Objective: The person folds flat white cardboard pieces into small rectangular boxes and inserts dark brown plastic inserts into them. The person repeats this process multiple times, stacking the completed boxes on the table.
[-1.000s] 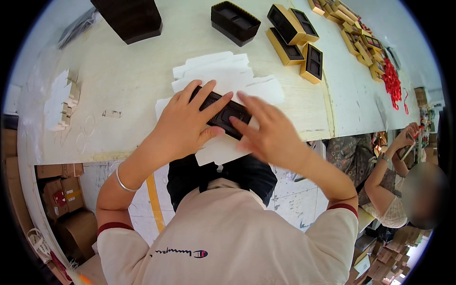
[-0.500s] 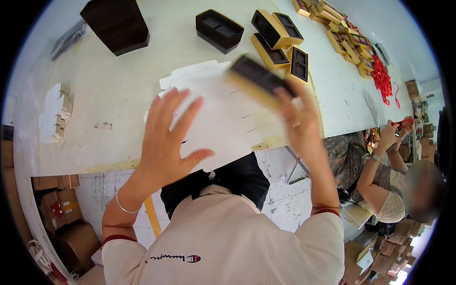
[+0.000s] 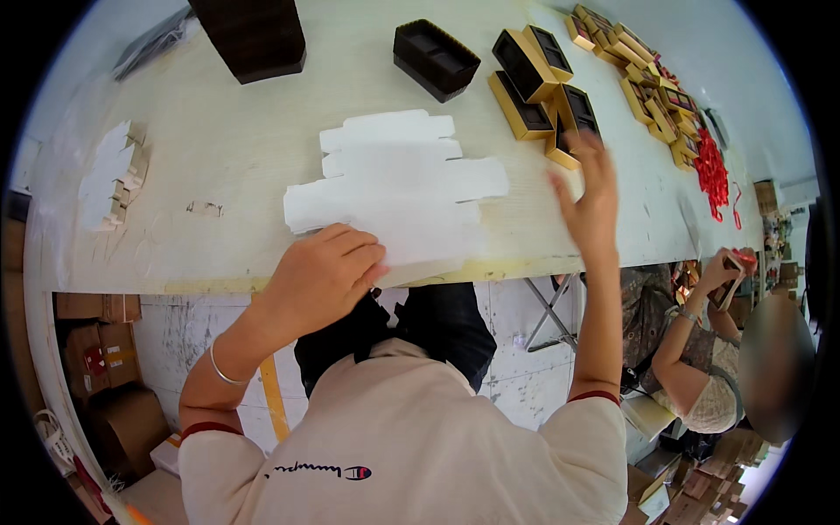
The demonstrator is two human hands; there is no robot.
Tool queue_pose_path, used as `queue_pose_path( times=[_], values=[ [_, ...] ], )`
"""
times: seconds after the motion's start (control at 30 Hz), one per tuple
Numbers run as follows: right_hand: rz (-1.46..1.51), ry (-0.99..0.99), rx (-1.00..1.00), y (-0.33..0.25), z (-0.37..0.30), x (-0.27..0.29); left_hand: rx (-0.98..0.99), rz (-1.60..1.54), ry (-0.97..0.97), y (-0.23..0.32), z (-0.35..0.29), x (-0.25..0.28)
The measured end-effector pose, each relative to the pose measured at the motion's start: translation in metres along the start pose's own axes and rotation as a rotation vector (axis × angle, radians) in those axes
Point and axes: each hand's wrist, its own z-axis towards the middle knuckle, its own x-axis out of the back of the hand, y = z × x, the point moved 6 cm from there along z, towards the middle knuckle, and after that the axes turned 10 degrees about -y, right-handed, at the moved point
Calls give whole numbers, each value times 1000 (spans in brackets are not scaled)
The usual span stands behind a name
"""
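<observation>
Flat white die-cut carton blanks (image 3: 394, 179) lie piled in front of me at the table's near edge. My left hand (image 3: 328, 271) is closed on the near left edge of a carton blank, fingers curled together. My right hand (image 3: 593, 201) is raised to the right, thumb and fingers apart, holding nothing and slightly blurred. It is just in front of a group of gold boxes with black inserts (image 3: 522, 66), and its fingertips overlap the nearest gold box (image 3: 560, 150). Some of that box is hidden behind the fingers.
Stacked black plastic trays (image 3: 435, 59) and a taller dark stack (image 3: 252, 39) stand at the back. Small white folded pieces (image 3: 114, 179) lie far left. More gold boxes (image 3: 647, 101) and red ribbon (image 3: 713, 175) are far right, where another person (image 3: 700, 376) sits holding something.
My right hand has set the gold box with the black insert down among the others and let go. My left hand has closed at the carton blank's near edge. The view has shifted slightly.
</observation>
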Motion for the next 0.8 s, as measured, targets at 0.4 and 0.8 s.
queue_pose_path(
  times=[0.4, 0.8],
  values=[
    [251, -225, 345, -113, -11, -56, -23, 337, 233, -17, 26, -5],
    [211, -438, 539, -119, 9, -67, -15, 214, -131, -33, 34, -7]
  ],
)
